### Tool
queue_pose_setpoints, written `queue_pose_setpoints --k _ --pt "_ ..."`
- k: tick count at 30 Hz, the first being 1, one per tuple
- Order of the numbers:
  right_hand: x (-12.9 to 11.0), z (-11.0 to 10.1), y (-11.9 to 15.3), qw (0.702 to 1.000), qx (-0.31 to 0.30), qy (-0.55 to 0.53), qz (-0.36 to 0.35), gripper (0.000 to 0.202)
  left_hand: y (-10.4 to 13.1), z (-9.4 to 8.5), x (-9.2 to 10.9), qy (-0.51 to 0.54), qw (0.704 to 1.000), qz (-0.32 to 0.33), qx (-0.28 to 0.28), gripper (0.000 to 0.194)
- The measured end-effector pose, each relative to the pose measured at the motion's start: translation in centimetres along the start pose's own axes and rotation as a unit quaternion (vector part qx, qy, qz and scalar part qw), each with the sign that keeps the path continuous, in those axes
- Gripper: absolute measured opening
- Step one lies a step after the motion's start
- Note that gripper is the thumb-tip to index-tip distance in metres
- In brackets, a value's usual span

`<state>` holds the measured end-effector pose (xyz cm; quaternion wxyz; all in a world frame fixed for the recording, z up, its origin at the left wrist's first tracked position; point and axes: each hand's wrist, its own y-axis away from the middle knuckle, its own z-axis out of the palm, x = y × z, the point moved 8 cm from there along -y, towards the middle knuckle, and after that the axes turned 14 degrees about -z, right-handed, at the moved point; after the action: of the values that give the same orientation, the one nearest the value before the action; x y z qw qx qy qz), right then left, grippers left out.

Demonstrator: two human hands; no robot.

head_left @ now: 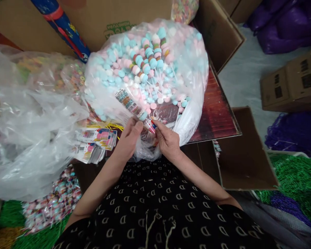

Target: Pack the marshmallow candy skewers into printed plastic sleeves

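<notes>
Clothing fronts a red table amid boxes, both hands' fingers pinching a packet.

Skewered candies are banded — pink, blue, brown, green.

Candy skewers lie atop loose sweets in a plastic bag on a tabletop, a large carton behind. Stacked wrappers sit near left, beside a second bag; below the tabletop, wrapped candies lie left, an open box right.
</notes>
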<state>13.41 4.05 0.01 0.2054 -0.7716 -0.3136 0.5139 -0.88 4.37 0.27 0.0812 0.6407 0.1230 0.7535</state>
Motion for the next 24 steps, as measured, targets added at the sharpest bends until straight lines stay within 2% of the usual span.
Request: queue_pose_setpoints --k 2,5,11,16,20,22,24 --pt "-0.4 0.0 0.0 1.0 0.002 0.004 -0.018 0.039 -0.4 0.3 0.2 0.077 0.997 -0.02 -0.017 0.038" --pt "-0.8 0.2 0.0 1.0 0.004 -0.011 -0.027 0.037 -0.8 1.3 0.4 0.097 0.993 -0.052 -0.035 0.04" --pt "0.0 1.8 1.2 0.99 -0.042 -0.079 0.106 0.027 -0.4 2.3 0.3 0.066 0.995 -0.068 -0.032 0.037" --pt "0.0 2.5 0.7 0.975 -0.071 -0.16 0.138 0.034 0.2 2.2 -0.6 0.046 0.995 -0.084 -0.023 0.047" --pt "0.2 0.7 -0.8 0.963 -0.114 -0.212 0.116 0.035 0.3 1.4 0.4 0.041 0.997 -0.06 -0.026 0.046" --pt "0.9 -1.0 -1.4 0.956 -0.078 -0.246 0.135 0.033 0.6 1.3 0.8 0.037 0.996 -0.063 -0.049 0.042" --pt "1.7 -2.2 -1.6 0.944 -0.033 -0.283 0.166 0.031 1.1 2.3 0.7 0.042 0.989 -0.084 -0.114 0.044"
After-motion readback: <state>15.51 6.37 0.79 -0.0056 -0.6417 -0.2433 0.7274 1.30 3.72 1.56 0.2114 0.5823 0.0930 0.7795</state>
